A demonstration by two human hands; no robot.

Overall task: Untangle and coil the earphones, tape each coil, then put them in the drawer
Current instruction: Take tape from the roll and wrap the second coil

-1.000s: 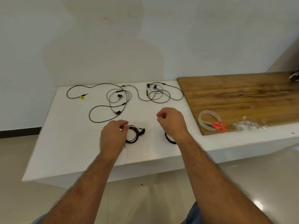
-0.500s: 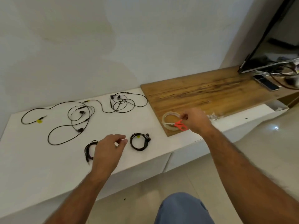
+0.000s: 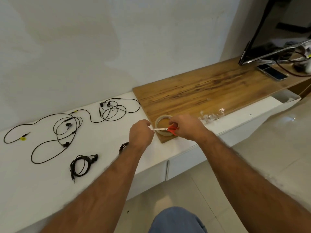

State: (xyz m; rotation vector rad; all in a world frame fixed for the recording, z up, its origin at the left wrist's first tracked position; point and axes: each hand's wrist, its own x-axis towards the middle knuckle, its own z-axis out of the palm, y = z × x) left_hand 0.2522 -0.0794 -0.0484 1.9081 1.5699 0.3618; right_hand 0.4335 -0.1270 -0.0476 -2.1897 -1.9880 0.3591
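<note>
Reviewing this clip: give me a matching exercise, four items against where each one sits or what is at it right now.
Items:
1. scissors
2. tape roll
3. coiled earphones
4. phone

Places:
A. on the wooden top near the TV
B. on the white counter, near its front edge
C. lying across the tape roll, red handles at the right hand
D. on the corner of the wooden top, under the scissors

Pairs: 1-C, 2-D, 3-B, 4-A
</note>
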